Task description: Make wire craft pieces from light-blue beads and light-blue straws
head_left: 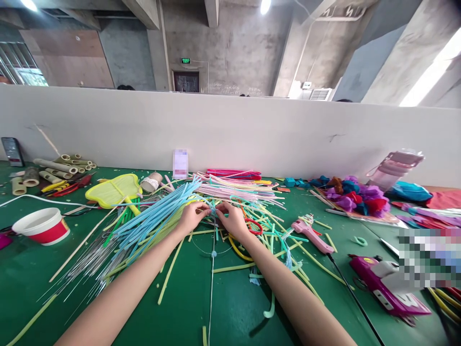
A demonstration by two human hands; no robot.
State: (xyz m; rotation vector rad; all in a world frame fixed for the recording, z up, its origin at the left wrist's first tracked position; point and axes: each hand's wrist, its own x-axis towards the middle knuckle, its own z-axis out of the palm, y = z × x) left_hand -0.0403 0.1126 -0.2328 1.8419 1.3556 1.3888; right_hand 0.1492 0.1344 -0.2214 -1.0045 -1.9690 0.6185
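Note:
My left hand [196, 215] and my right hand [230, 216] meet above the middle of the table, fingertips pinched close together. Between them shows a small bit of light blue pipe cleaner [213, 210], partly hidden by the fingers. A thin pale string [212, 298] runs from below the fingertips toward the table's near edge. A small blue fuzzy ball [213, 253] sits on this string, with a thin wire curving out to either side. Left of my hands lies a thick bundle of blue pipe cleaners [158, 216], over yellow-green ones.
Pink pipe cleaners [245, 190] lie behind my hands. A pink glue gun [311, 235] and a purple power strip [391, 288] are on the right. On the left are a paper cup [41, 226], a yellow net-like paddle [115, 191] and bamboo pieces [61, 168]. A white partition [230, 129] stands behind.

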